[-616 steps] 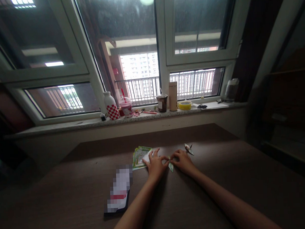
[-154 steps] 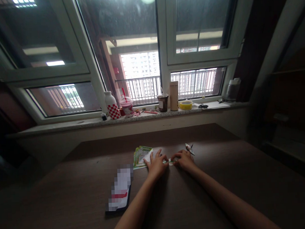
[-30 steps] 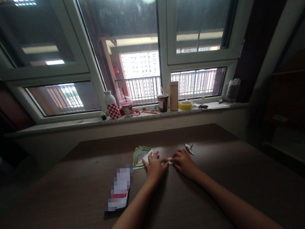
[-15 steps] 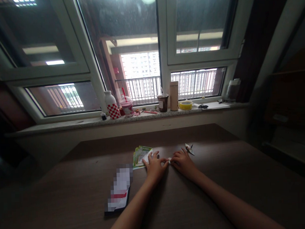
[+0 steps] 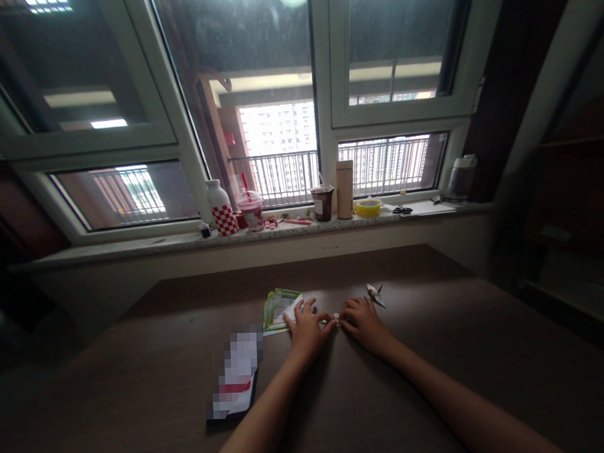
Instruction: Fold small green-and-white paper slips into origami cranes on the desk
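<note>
Compared with the earliest frame, in which a green-and-white tip was seen projecting below the fingers, only a small pale part of the paper piece point(image 5: 337, 320) was left exposed; the positions of the surrounding objects were largely unchanged. The paper piece was held near the middle of the worktop point(image 5: 436, 374), pinched narrowly between the fingertips of two hands, the left hand point(image 5: 309, 328) and the right hand point(image 5: 365, 322); its exact shape was hidden. The outer fingers of the left hand were spread beside a stack of green-printed sheets point(image 5: 279, 310), whose number could not be told. One folded paper figure point(image 5: 376, 295) was placed just beyond the right hand, and one partly pixelated, dark-edged object point(image 5: 238, 374) was laid near the left forearm. The worktop was brown and smooth. On the stone windowsill point(image 5: 149, 248) were arranged two drink cups, pink point(image 5: 253, 214) and dark point(image 5: 323, 204), one checked bottle point(image 5: 223, 213) and one yellow tape roll point(image 5: 368, 209).
</note>
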The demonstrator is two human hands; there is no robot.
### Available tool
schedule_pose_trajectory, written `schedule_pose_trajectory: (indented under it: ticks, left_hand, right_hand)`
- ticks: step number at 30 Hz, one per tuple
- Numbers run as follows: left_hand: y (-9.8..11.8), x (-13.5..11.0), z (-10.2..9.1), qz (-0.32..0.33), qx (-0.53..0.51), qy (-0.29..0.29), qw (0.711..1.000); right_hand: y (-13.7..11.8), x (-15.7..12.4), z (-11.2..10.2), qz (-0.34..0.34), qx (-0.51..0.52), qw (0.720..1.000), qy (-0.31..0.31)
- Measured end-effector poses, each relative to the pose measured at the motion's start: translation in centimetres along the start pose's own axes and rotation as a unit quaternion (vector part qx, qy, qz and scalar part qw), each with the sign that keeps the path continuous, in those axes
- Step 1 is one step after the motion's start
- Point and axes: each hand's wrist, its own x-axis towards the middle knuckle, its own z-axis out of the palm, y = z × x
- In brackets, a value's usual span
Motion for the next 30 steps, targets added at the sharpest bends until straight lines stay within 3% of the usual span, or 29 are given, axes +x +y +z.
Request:
schedule_pose_trajectory:
  ticks: [11,30]
  left_hand:
    - [0.6,-0.2,-0.3,0.028,-0.015,0.028,0.999]
    - [0.7,0.0,0.7,-0.001,-0.033,0.031,0.999]
  right_hand:
    - [0.3,0.3,-0.1,0.029,0.029,0.999,0.001]
    - [1.0,0.8,0.1,0.065,0.058,0.996,0.002]
